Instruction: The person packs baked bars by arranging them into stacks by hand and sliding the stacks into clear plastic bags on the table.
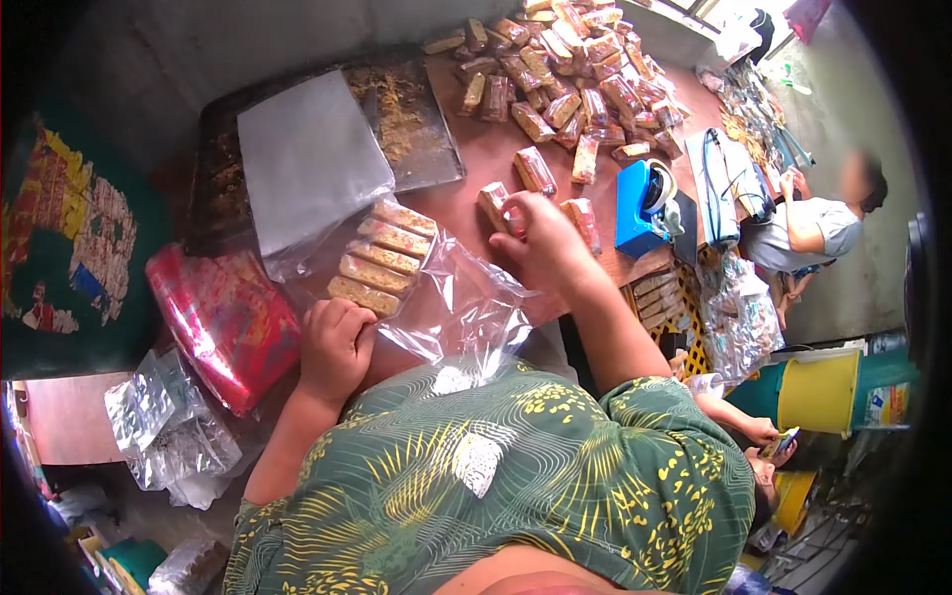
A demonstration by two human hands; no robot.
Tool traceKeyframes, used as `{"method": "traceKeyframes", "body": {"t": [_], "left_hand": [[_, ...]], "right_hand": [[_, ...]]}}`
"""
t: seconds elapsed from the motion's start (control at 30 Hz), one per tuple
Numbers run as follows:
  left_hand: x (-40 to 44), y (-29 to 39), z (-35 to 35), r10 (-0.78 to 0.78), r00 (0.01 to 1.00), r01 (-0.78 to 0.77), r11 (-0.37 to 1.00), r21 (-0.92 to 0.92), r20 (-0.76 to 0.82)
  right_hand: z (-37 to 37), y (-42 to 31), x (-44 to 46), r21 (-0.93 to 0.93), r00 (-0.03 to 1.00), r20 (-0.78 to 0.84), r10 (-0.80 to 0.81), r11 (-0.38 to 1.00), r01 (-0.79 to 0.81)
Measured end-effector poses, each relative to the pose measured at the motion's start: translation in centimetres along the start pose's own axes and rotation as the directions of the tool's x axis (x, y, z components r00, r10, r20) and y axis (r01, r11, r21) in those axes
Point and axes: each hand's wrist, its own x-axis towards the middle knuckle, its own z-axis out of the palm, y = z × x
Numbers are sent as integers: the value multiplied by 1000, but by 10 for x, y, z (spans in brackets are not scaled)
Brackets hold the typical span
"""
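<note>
Several pale, speckled bars [382, 256] lie side by side in a row inside a clear plastic bag [461, 312], whose loose open end spreads toward my body. My left hand [335, 347] is curled at the near corner of this bag, its fingers pressed together against the lowest bar. Over on the right, my right hand [543, 243] closes thumb and fingers on a single wrapped bar [493, 203] on the table. Two more wrapped bars, one behind [535, 171] and one beside the hand [582, 224], rest close by.
A large heap of wrapped bars [565, 74] covers the table's far side. A blue tape dispenser [643, 208] stands right of my hand. Plastic sheets [312, 164] lie on a dark tray [436, 149]. A red plastic pack [226, 322] sits left. Another person [808, 228] is at the right.
</note>
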Motion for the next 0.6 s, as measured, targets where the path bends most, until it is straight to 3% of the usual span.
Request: {"method": "traceKeyframes", "body": {"t": [0.03,0.1,0.2,0.3,0.4,0.5,0.6], "left_hand": [[0,-1,1,2,1000,-2,1000,-5,0],[-1,-1,1,0,1000,0,1000,-13,-3],[1,2,-3,-12,1000,12,1000,-25,5],[0,0,-1,1,1000,-1,1000,-30,3],[-1,0,0,-11,1000,10,999,-38,-9],[-1,-3,0,0,1000,-1,999,-49,-4],[-2,-1,-1,-18,1000,18,998,-56,-3]], "right_hand": [[9,-1,-1,-87,991,-71,-116,990,110],[-5,-11,-1,88,985,71,156,983,-162],[-21,-1,16,27,993,112,37,999,-40],[-30,27,37,-99,973,-232,-3,995,-20],[-28,56,53,-78,982,-23,190,979,-191],[-31,51,54,-147,971,31,237,962,-230],[-35,25,39,40,973,-11,231,972,-231]]}}
